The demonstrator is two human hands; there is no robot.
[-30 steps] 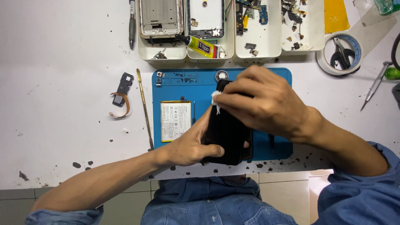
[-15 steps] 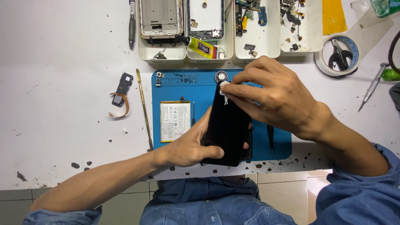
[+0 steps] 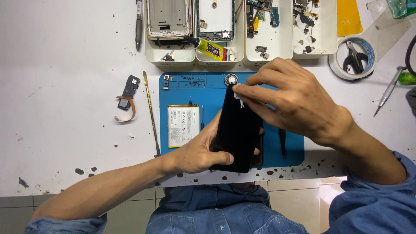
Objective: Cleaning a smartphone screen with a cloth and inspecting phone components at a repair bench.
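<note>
Wipe-down step, by the look of it: left hand [image 3: 199, 151] clamps the glossy black flat phone panel [image 3: 237, 130] tilted over the blue rubber work mat [image 3: 212, 93] at the counter's front edge. Right hand [image 3: 294, 102] pinches a small white wipe [image 3: 239, 99] on the panel's top corner; next stroke probably needs light, even pressure with the left grip steady.

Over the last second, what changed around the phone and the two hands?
The black phone has tipped from nearly straight to slanting, its top end leaning right. The right hand kept pinching a small white piece at that top end, shifting slightly right with it. The left hand still grips the lower edge. The battery, blue mat, metal pry tool and trays have not moved.
</note>
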